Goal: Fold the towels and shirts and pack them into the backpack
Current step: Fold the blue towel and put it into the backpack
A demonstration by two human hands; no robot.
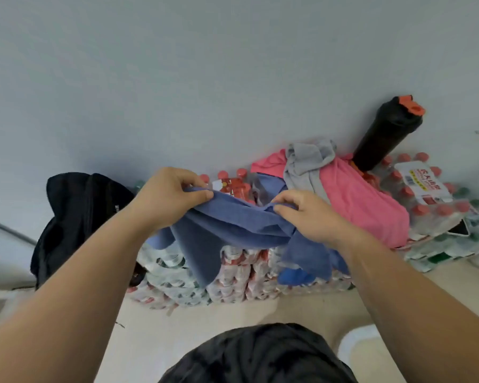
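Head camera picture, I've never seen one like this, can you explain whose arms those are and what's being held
There is no machine here. The camera sits on a person's head and looks down, so the two arms are their own. The left hand and right hand each pinch the top edge of a blue cloth, holding it up. It hangs before stacked packs of bottled water. On those rest a pink cloth with a grey cloth on it, and a black bottle with an orange cap. A black backpack sits at the left.
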